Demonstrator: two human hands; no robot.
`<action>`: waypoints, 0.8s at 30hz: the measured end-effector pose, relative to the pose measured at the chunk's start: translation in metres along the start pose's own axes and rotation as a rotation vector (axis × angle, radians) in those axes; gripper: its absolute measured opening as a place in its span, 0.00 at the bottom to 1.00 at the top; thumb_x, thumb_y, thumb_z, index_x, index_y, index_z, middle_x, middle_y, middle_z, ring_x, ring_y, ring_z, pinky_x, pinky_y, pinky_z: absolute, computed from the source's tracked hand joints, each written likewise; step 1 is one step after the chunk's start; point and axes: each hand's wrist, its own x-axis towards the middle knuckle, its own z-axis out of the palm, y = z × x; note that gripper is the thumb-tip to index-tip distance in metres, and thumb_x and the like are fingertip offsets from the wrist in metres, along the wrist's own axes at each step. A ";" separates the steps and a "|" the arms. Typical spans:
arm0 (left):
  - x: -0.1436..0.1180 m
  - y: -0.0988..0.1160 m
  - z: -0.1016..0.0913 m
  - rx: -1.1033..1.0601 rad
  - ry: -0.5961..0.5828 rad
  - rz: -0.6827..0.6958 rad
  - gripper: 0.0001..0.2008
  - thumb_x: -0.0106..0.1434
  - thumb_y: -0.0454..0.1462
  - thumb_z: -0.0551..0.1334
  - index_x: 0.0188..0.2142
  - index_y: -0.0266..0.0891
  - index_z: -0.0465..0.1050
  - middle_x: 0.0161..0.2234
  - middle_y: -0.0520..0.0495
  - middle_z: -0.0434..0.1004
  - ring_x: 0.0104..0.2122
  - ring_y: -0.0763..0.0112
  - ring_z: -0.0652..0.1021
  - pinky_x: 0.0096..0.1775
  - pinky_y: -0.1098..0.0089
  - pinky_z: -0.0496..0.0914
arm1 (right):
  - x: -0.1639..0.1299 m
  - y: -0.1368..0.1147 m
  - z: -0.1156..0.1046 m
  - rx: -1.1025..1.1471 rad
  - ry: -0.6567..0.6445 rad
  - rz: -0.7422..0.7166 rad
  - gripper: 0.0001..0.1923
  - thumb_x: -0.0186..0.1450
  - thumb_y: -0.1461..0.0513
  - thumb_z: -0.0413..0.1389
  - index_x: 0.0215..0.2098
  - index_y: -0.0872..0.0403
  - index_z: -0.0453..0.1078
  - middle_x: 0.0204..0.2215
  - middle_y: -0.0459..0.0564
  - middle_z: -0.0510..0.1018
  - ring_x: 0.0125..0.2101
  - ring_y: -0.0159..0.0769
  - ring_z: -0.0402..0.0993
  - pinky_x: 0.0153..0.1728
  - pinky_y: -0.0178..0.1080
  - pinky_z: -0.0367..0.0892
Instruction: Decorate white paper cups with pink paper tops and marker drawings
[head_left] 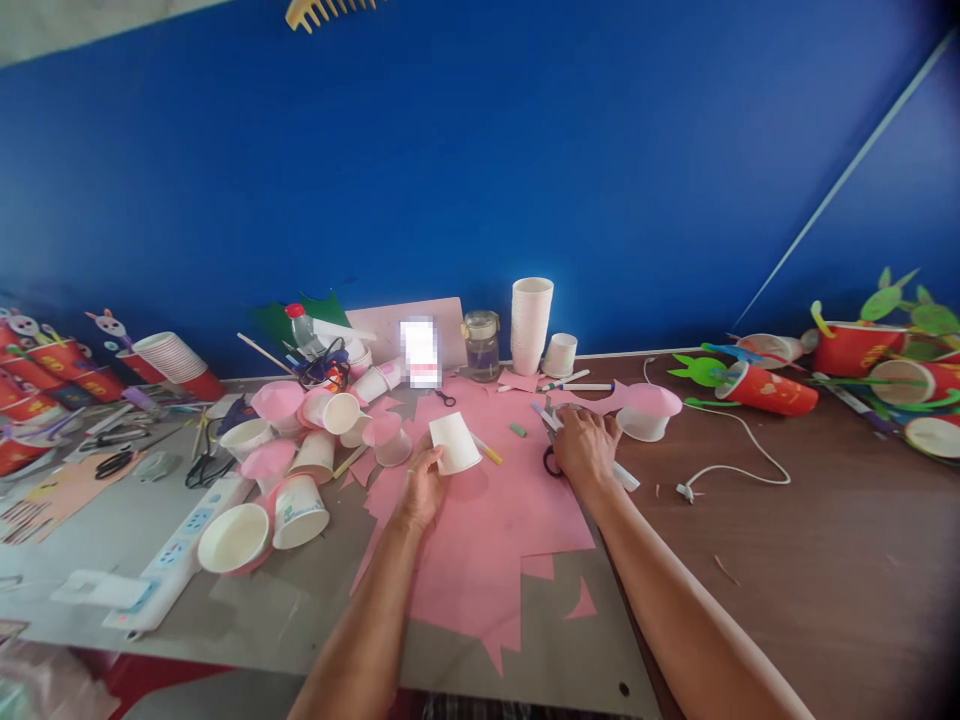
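Observation:
A white paper cup is tilted in my left hand, above a large cut sheet of pink paper. My right hand is down at the right side of that sheet, fingers bent and fingertips hidden. Beside it shows the dark handle of a pair of scissors, and a pale flat strip pokes out past the wrist. What those fingers hold, if anything, I cannot make out. Just right of them stands a cup with a pink paper top.
Several pink-topped cups crowd the left, near a white power strip. Behind are a tall stack of white cups and a glass jar. Red cups and a white cable lie at right.

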 end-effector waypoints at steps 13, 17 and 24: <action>0.001 -0.002 -0.002 -0.036 -0.002 0.003 0.13 0.54 0.33 0.64 0.41 0.40 0.75 0.35 0.48 0.80 0.37 0.62 0.79 0.39 0.66 0.71 | -0.006 -0.013 -0.006 0.092 0.060 -0.112 0.17 0.66 0.67 0.47 0.50 0.57 0.69 0.45 0.58 0.78 0.45 0.47 0.68 0.51 0.46 0.48; 0.002 -0.002 -0.001 -0.015 -0.003 0.006 0.12 0.54 0.34 0.65 0.40 0.39 0.76 0.34 0.48 0.80 0.35 0.64 0.78 0.36 0.68 0.70 | -0.015 -0.027 -0.010 0.103 0.028 -0.258 0.18 0.68 0.67 0.44 0.51 0.55 0.68 0.43 0.56 0.78 0.46 0.46 0.66 0.54 0.47 0.45; 0.001 0.000 0.001 -0.006 0.007 0.000 0.14 0.51 0.35 0.67 0.39 0.38 0.76 0.35 0.49 0.79 0.33 0.71 0.77 0.34 0.73 0.69 | -0.019 -0.033 -0.005 0.091 -0.047 -0.326 0.18 0.65 0.71 0.45 0.44 0.52 0.72 0.39 0.54 0.78 0.47 0.45 0.64 0.57 0.50 0.42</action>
